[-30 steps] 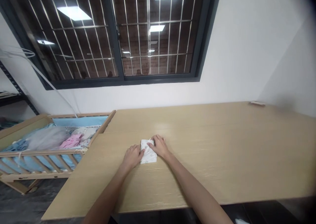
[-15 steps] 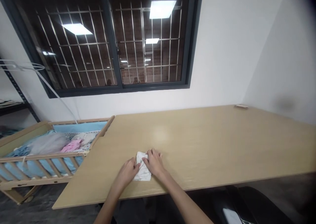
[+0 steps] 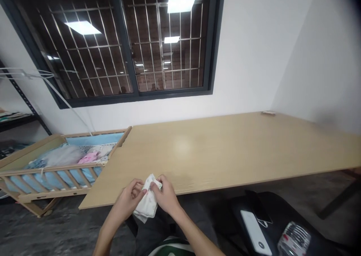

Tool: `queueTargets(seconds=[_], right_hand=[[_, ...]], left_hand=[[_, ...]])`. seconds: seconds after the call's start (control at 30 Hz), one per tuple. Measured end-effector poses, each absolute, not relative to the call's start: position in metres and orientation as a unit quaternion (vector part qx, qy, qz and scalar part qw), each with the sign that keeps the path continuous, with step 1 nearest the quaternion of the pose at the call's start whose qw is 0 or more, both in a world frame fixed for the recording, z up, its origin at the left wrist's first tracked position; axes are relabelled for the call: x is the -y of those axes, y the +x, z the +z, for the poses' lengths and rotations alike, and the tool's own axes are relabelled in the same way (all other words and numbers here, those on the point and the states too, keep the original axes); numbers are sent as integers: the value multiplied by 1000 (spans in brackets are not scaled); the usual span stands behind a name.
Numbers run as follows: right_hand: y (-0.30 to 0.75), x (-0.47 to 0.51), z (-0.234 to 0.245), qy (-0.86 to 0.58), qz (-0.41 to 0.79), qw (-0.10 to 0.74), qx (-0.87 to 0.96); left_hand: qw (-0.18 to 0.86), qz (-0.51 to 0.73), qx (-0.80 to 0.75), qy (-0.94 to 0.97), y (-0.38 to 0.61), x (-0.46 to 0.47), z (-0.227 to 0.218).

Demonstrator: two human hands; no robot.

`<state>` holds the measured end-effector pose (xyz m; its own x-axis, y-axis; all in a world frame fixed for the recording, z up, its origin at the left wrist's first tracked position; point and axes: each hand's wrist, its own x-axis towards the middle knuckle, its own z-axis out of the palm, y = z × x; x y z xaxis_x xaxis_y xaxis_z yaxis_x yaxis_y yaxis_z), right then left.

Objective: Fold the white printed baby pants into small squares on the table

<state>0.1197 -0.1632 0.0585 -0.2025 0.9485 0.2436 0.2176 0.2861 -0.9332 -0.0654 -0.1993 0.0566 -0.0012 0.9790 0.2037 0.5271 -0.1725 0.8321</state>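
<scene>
A small folded white cloth (image 3: pixel 147 205) with a faint print hangs at the front edge of the wooden table (image 3: pixel 214 147), partly over my lap. My left hand (image 3: pixel 127 197) pinches its left side, fingers curled. On the right side, my right hand (image 3: pixel 166 196) grips the upper part between thumb and fingers. A small greenish patch shows on the cloth beside the right fingertips. Whether it is a garment or a plain cloth I cannot tell.
A wooden crib (image 3: pixel 70 169) with blue lining and bedding stands left of the table. On a black seat at lower right lie a white power bank (image 3: pixel 255 231) and a clear plastic bottle (image 3: pixel 295 239). A small flat object (image 3: pixel 268 113) lies at the table's far corner.
The cloth lay flat on the table under both hands; now both hands hold it up off the tabletop, nearer my body. The view has tilted down, showing the bottle.
</scene>
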Motion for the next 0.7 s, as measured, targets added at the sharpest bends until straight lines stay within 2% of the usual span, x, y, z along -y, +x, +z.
queueTargets(seconds=[0.13,0.23,0.33,0.43,0.7], right_hand=[[111,181,81,-319,692,425,488],[102,194,94,-226,808,395,374],[93,205,105,-167,849,391,315],[86,215,112,-146,856,396,298],[87,221,114,-180,822,477,254]], left_hand=[[258,375,-596,662,-87,232,89],[223,393,-628,634,-100,261,108],[213,434,-617,621,-107,290,125],[265,448,-558,646,-107,309,136],[287,471,-570,608,-92,305,135]])
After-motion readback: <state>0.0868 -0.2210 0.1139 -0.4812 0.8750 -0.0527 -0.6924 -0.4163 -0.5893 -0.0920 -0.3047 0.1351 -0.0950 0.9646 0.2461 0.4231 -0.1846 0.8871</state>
